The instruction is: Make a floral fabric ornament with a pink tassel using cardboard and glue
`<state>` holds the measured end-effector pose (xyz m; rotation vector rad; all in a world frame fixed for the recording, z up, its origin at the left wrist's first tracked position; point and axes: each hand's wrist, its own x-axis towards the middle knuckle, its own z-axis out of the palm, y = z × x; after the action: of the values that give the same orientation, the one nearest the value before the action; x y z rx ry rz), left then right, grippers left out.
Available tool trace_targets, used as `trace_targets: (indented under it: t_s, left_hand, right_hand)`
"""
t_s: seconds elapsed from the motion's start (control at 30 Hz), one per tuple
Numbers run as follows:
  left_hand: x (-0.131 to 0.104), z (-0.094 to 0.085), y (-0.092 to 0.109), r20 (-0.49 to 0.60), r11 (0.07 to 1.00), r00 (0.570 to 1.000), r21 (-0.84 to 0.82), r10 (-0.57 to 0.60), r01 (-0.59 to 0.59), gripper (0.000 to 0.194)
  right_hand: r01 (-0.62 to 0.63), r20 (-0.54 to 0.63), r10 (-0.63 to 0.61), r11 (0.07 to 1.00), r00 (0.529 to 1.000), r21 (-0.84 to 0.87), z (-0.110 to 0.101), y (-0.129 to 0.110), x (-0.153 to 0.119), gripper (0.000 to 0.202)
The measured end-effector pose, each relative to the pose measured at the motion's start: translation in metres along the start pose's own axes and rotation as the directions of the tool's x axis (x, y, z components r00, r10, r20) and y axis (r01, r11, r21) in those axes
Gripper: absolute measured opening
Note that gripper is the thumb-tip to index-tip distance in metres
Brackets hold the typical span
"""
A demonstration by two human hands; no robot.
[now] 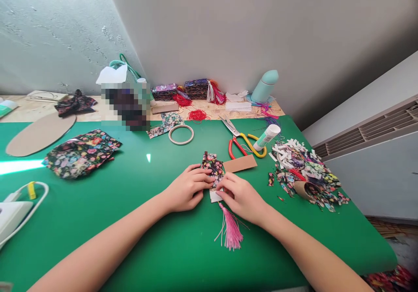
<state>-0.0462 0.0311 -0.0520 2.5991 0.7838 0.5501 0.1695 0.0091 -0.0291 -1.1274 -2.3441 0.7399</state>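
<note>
A small black floral fabric piece [214,166] lies on the green mat in front of me, with a white strip [215,195] at its near end. From that end a pink tassel [231,231] trails toward me. My left hand [191,188] holds the fabric from the left, fingers bent over its surface. On the other side my right hand [241,195] is closed at the lower right edge of the fabric, thumb and fingers pinched by the white strip. The fingers hide part of the edge. A brown cardboard strip [241,164] lies just beyond my right hand.
Beyond the cardboard are scissors [240,137], with a glue stick [267,137] on their handles, and a ring [181,134]. Fabric and paper scraps [302,170] heap at right. Floral cloth [83,152] and a cardboard oval [41,133] lie left. Tasselled stacks [196,88] line the back.
</note>
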Motion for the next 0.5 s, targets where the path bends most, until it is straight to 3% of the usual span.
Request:
trace_targets:
  t_s: [0.17,0.5]
  left_hand:
    - [-0.001,0.000,0.000,0.002,1.000,1.000,-0.014,0.003,-0.003,0.039]
    - [0.000,0.001,0.001,-0.010,1.000,1.000,-0.008,0.014,-0.014,0.038]
  right_hand:
    - [0.032,0.020,-0.032,0.999,0.999,0.015,0.018,0.004,-0.001,0.014]
    - [0.061,-0.037,-0.060,0.998,0.997,0.025,0.025,0.004,-0.002,0.015]
